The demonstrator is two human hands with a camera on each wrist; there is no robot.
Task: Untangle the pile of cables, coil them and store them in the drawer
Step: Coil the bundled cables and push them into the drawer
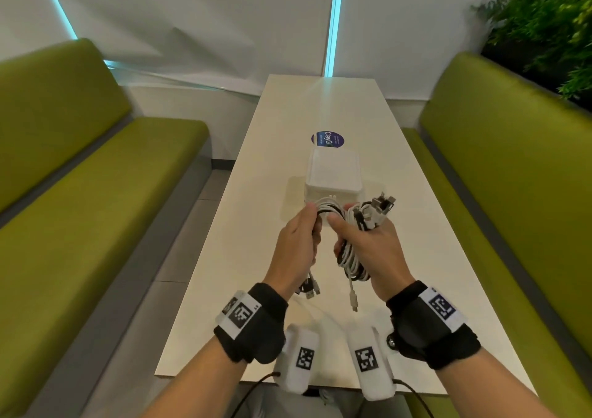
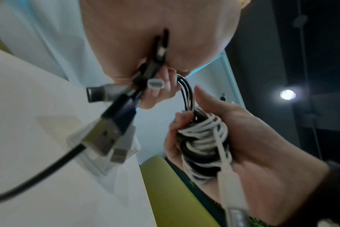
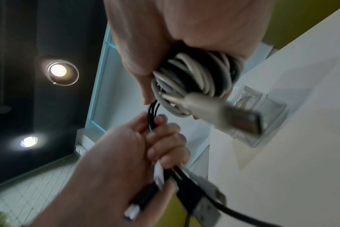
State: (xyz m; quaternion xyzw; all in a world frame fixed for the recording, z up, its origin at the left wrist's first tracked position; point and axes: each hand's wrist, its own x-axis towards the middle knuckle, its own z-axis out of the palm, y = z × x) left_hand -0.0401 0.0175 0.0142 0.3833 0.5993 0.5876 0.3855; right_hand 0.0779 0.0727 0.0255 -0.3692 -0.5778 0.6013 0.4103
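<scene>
Above the white table (image 1: 243, 257) my right hand (image 1: 368, 241) grips a coil of white and black cables (image 1: 352, 257), with several plug ends (image 1: 382, 204) sticking out past its fingers. One white plug (image 1: 353, 302) hangs below the coil. My left hand (image 1: 299, 241) holds a few black and white strands (image 1: 326, 211) that run across to the coil, and their plug ends (image 1: 309, 289) dangle under its wrist. The coil (image 2: 204, 142) and the USB plugs (image 2: 103, 136) show close in the left wrist view. A white drawer box (image 1: 333, 174) stands on the table just beyond both hands.
Green bench seats (image 1: 80, 199) run along both sides of the table. A round blue sticker (image 1: 327, 139) lies behind the box. A potted plant (image 1: 544, 23) stands at the back right. A clear fitting (image 3: 262, 110) sits under the tabletop.
</scene>
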